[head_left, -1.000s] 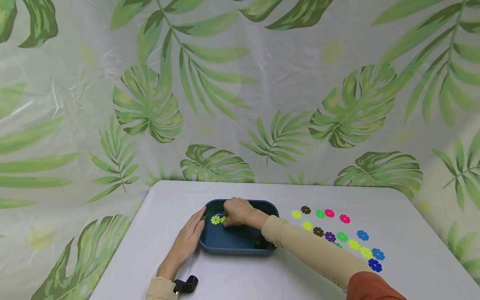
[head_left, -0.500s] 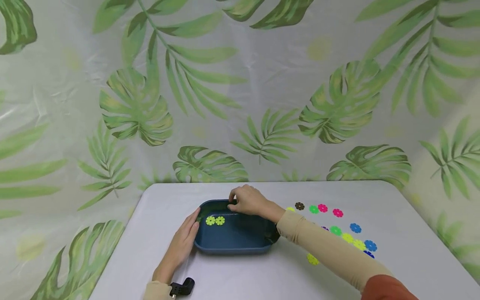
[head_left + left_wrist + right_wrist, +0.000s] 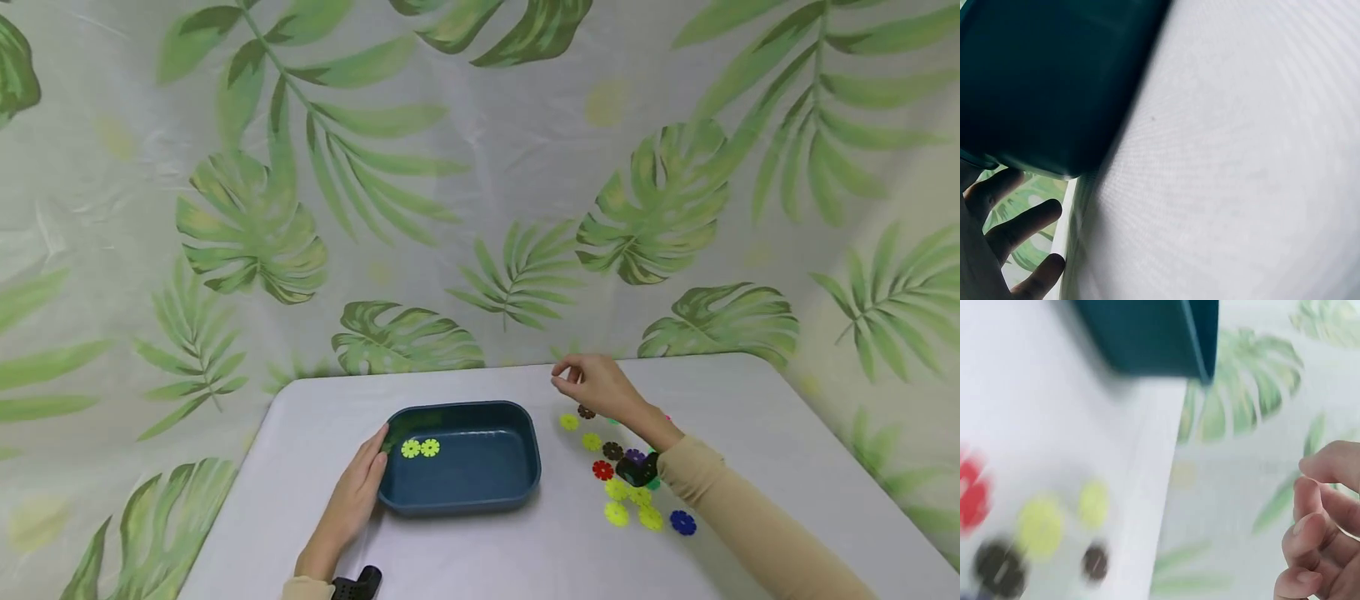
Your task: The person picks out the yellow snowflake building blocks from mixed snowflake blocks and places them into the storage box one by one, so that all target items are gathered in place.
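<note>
My left hand (image 3: pixel 348 492) lies against the left wall of a dark blue rectangular tray (image 3: pixel 480 479), its fingers extended along the side. Inside, toward the back left, two yellow-green notched flower discs (image 3: pixel 420 448) sit side by side. The left wrist view shows the tray's outer wall (image 3: pixel 1047 75) close up, with spread fingers (image 3: pixel 1029 225) beside it. Raised over the back right of the table, my right hand (image 3: pixel 600 387) has loosely bent fingers and nothing shows between them. Just below it are a brown disc (image 3: pixel 587 412) and a yellow disc (image 3: pixel 569 422).
Loose flower discs are scattered right of the tray, among them a red disc (image 3: pixel 603 471) and a dark blue disc (image 3: pixel 683 522). My right forearm (image 3: pixel 742 500) covers some of them. A leaf-print curtain (image 3: pixel 450 208) hangs behind the white table (image 3: pixel 330 417).
My right hand has come up out of the tray and moved right, over the loose discs. Two yellow-green discs remain in the tray, now uncovered. The left hand stays at the tray's side.
</note>
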A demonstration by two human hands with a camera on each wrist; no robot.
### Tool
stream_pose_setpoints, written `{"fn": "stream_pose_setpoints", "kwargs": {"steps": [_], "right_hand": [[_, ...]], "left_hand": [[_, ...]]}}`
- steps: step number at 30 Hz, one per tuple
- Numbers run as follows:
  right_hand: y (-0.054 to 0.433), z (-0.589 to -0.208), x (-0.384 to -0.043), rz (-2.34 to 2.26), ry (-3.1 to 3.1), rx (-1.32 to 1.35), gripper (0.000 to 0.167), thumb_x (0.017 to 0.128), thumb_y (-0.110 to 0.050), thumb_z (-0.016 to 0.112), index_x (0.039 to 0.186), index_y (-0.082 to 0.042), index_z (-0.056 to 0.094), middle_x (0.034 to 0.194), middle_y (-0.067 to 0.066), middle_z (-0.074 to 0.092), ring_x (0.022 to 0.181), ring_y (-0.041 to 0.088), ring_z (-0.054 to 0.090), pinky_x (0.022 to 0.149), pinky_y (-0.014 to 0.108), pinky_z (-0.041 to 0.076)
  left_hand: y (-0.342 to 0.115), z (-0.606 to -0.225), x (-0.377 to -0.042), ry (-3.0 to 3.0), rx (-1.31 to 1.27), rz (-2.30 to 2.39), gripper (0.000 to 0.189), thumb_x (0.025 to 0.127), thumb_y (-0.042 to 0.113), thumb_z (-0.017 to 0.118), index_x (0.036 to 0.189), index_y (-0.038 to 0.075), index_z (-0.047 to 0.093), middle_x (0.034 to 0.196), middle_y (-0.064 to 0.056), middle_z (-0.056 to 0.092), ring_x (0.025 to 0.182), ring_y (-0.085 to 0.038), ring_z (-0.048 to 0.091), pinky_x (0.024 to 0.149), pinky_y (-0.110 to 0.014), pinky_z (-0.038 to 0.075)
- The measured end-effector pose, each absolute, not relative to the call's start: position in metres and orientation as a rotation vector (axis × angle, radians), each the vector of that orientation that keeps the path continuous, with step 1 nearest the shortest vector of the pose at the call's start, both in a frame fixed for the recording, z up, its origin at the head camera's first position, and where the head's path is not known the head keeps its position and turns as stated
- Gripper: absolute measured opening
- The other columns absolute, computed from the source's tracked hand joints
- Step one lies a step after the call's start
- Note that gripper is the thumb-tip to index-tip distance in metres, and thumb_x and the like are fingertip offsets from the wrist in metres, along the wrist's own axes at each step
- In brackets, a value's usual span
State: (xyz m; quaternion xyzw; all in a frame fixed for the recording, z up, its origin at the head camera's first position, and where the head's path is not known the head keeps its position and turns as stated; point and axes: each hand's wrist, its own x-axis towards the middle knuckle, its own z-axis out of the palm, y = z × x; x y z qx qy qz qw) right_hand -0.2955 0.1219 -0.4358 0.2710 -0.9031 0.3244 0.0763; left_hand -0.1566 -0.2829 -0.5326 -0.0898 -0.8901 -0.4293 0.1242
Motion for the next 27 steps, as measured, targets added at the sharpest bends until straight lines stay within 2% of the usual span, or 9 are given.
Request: {"fn": "stream_pose_setpoints", "kwargs": {"steps": [3, 13, 20, 27], "right_hand": [[0.16, -0.442, -0.288, 1.006, -2.709, 0.708, 0.013, 0.095, -0.019, 0.073, 0.104, -0.009, 0.075, 0.071, -0.004, 0.062, 0.054, 0.014, 0.052, 0.048, 0.03, 0.045], [0.257, -0.472, -0.252, 0.95, -2.732, 0.433, 0.016, 0.094, -0.017, 0.074, 0.105, -0.006, 0.073, 0.075, 0.0, 0.061, 0.064, 0.017, 0.052, 0.05, 0.026, 0.043], [0.292, -0.491, -0.231, 0.891, -2.825, 0.359, 0.021, 0.091, -0.017, 0.076, 0.107, -0.004, 0.073, 0.075, -0.001, 0.058, 0.068, 0.017, 0.051, 0.051, 0.025, 0.044], [0.305, -0.505, -0.212, 0.891, -2.866, 0.325, 0.026, 0.09, -0.025, 0.079, 0.105, -0.005, 0.074, 0.075, -0.004, 0.057, 0.069, 0.014, 0.051, 0.048, 0.025, 0.042]], "left_hand": [[-0.283, -0.531, -0.156, -2.592, -0.266, -1.245, 0.049, 0.112, 0.02, 0.039, 0.159, 0.01, 0.033, 0.159, -0.015, 0.038, 0.146, -0.038, 0.033, 0.116, -0.06, 0.026], [-0.282, -0.531, -0.156, -2.628, -0.251, -1.238, 0.049, 0.112, 0.024, 0.037, 0.16, 0.013, 0.032, 0.16, -0.011, 0.036, 0.147, -0.035, 0.032, 0.117, -0.057, 0.024], [-0.283, -0.533, -0.155, -2.625, -0.267, -1.239, 0.049, 0.112, 0.022, 0.035, 0.16, 0.01, 0.031, 0.16, -0.016, 0.035, 0.147, -0.04, 0.031, 0.117, -0.061, 0.023], [-0.28, -0.529, -0.154, -2.647, -0.26, -1.262, 0.05, 0.113, 0.025, 0.034, 0.16, 0.01, 0.029, 0.161, -0.015, 0.033, 0.148, -0.038, 0.029, 0.117, -0.062, 0.023]]}}
